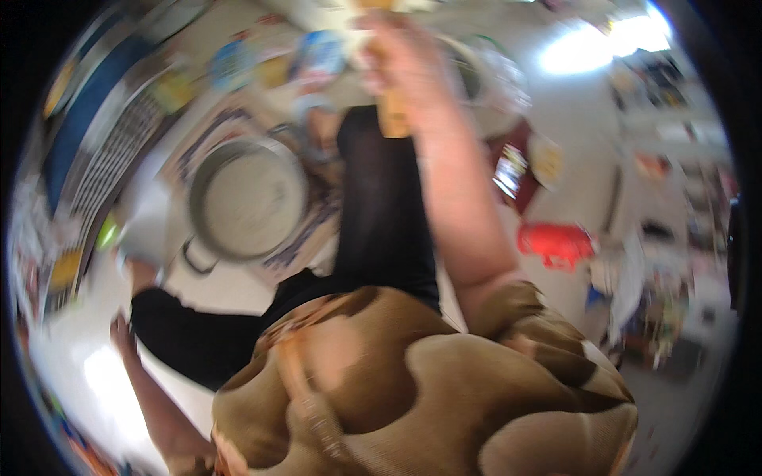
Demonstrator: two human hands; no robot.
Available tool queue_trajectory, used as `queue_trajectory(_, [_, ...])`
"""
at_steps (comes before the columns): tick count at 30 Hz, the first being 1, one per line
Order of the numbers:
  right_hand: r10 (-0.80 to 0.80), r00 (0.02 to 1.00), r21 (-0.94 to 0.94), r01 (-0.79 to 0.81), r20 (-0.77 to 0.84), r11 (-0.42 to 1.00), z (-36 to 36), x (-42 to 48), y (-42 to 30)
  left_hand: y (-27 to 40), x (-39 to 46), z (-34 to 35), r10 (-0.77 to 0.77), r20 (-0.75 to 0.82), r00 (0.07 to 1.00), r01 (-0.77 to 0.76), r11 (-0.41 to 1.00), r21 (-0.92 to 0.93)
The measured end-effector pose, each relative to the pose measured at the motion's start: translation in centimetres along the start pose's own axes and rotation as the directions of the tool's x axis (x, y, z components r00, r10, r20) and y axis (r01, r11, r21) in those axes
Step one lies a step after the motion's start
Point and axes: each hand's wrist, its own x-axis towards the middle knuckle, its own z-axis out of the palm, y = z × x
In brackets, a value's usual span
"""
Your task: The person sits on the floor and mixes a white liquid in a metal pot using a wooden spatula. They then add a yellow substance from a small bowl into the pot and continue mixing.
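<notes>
My right hand point(405, 56) is stretched far forward, beyond my right knee, and blurred by motion. Its fingers are closed around a yellow-orange object point(393, 116) whose lower end shows below the palm; its kind is too blurred to tell. Low at the left, my left hand point(122, 334) is beside my bent left knee; its fingers are too small and blurred to make out. Between my legs stands a wide metal pot point(205, 238) with two loop handles. Pale, whitish contents point(253, 202) are visible inside it. Under the pot lies a patterned mat point(196, 134).
Two blue-and-white packages point(318, 53) stand ahead. A clear plastic bag point(506, 77) is ahead right. A lit phone point(511, 169) rests on a dark red item point(527, 193), near a red object point(556, 241). A slatted rack point(113, 160) runs along the left.
</notes>
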Motion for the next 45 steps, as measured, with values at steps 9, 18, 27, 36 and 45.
queue_trajectory(9, [0.055, 0.914, -0.182, -0.138, -0.401, 0.974, -9.4, -3.0, 2.1, 3.9, -0.6, 6.7, 0.119, -0.085, 0.989, -0.058, 0.852, 0.52])
queue_trajectory(18, [0.003, 0.864, -0.445, -0.262, -0.503, 0.856, -11.7, -0.4, 8.5, 13.1, -1.5, 5.7, 0.224, -0.135, 0.965, -0.2, 0.965, 0.169])
queue_trajectory(27, [0.241, 0.873, -0.36, -0.407, -0.424, 0.839, -10.2, 0.2, 10.9, 30.2, -26.9, 8.9, 0.613, 0.199, 0.764, -0.643, 0.747, 0.168])
queue_trajectory(36, [0.107, 0.933, -0.71, -0.332, -0.343, 0.621, -9.3, 2.1, 14.4, 32.9, -25.0, 10.5, 0.665, 0.005, 0.747, -0.656, 0.736, 0.167])
queue_trajectory(45, [0.066, 0.945, -0.71, -0.286, -0.321, 0.643, -9.7, 1.7, 14.0, 38.3, -27.5, 12.4, 0.676, 0.087, 0.731, -0.682, 0.723, 0.111])
